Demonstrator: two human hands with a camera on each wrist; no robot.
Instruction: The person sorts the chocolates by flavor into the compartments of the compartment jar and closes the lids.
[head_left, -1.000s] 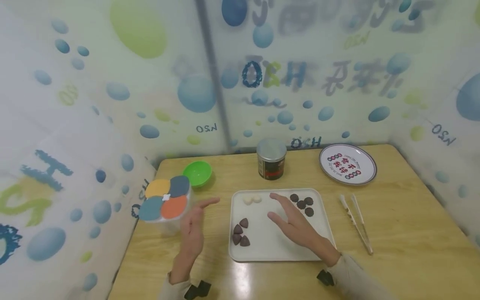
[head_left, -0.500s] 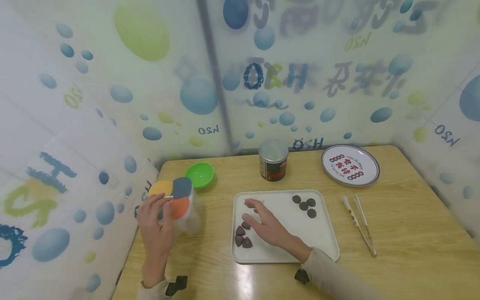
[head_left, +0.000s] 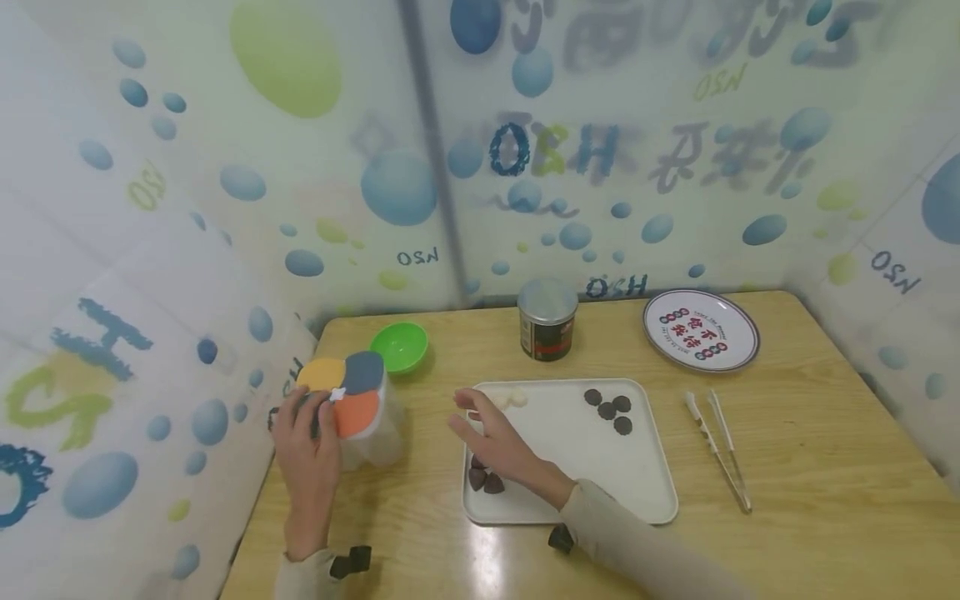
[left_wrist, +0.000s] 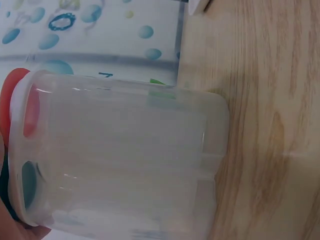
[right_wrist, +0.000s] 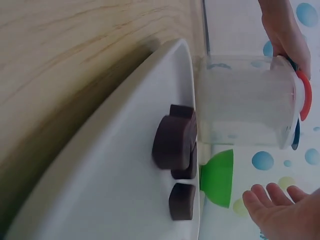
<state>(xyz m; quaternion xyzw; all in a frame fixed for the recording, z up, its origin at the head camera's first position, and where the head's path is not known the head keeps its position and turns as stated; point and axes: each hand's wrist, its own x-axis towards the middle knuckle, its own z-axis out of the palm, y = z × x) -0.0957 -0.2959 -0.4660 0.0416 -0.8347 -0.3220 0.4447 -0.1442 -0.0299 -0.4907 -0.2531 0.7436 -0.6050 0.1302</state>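
Observation:
In the head view my left hand [head_left: 307, 454] is on top of a clear plastic storage canister [head_left: 378, 446], its fingers bent over the teal part of the lid [head_left: 355, 411]. The lid also has yellow, blue and orange parts round a white centre. The left wrist view shows fingers at the rim and a cloudy canister wall [left_wrist: 125, 150]. My right hand [head_left: 498, 446] is held over the left side of a white tray [head_left: 577, 492], fingers extended and holding nothing. It partly hides dark triangular chocolates [head_left: 493, 483] and pale pieces [head_left: 516, 399].
Dark round ridged chocolates [head_left: 607, 410] lie at the tray's back right. Metal tongs [head_left: 723, 454] are right of the tray. Behind stand a green bowl [head_left: 400, 346], a silver-lidded tin [head_left: 547, 321] and a white printed plate [head_left: 701, 329]. Patterned walls enclose the wooden table [head_left: 825, 467].
My left hand has moved left onto the canister lid, its fingers lowering over the teal part. My right hand has moved left across the tray to its left edge.

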